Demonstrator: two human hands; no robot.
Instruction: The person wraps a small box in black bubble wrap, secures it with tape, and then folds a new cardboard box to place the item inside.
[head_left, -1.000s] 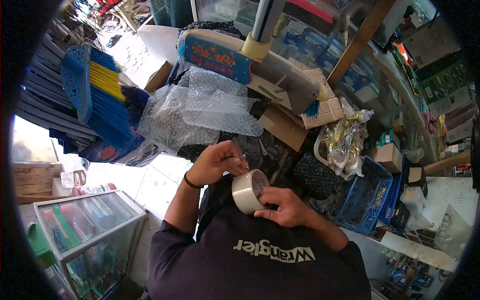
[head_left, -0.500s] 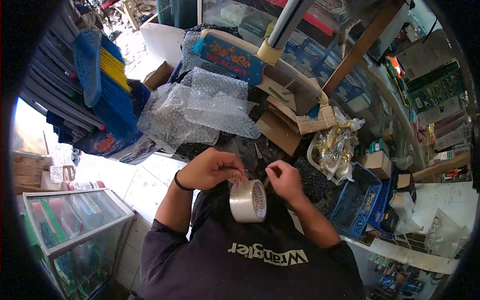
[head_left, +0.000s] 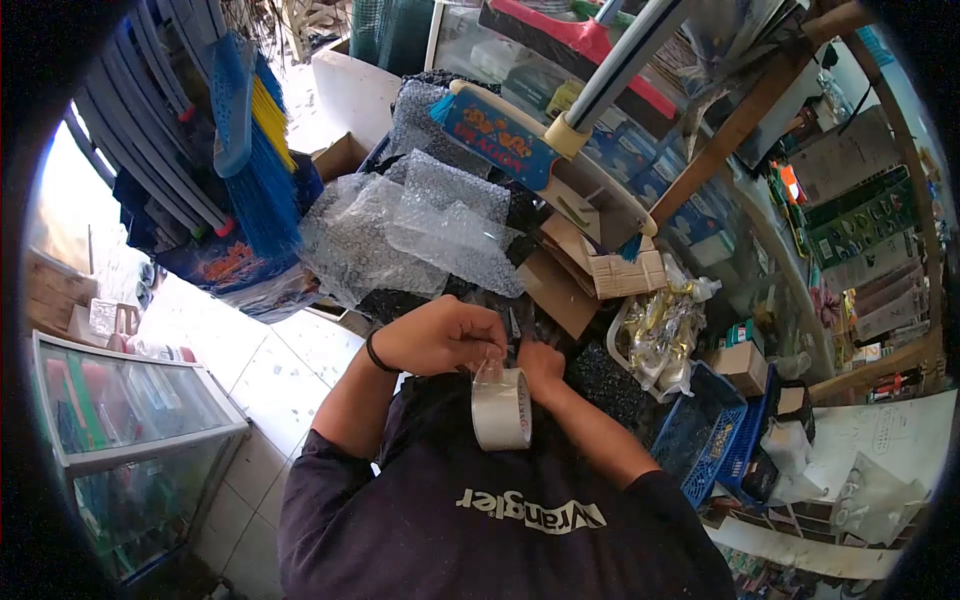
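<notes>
My left hand (head_left: 450, 335) is closed, with thumb and fingers pinching the loose end of a wide roll of clear packing tape (head_left: 500, 412). A short strip of tape runs up from the roll to those fingers. The roll hangs in front of my dark shirt, its printed core facing right. My right hand (head_left: 541, 368) is just beyond the roll's upper right side, near a dark pointed thing in the clutter. Its fingers are mostly hidden, so I cannot see what they hold, if anything.
Sheets of bubble wrap (head_left: 450, 230) lie ahead, beside cardboard pieces (head_left: 560, 290) and a broom head with a blue label (head_left: 500, 138). Blue brooms (head_left: 255, 190) stand left. To the right are a bag of gold-coloured fittings (head_left: 660, 335) and blue crates (head_left: 697, 420). A glass case (head_left: 140, 450) stands lower left.
My right hand has moved left and down, in behind the tape roll. The roll has turned so less of its core shows. My left hand keeps its pinch; the view has shifted slightly.
</notes>
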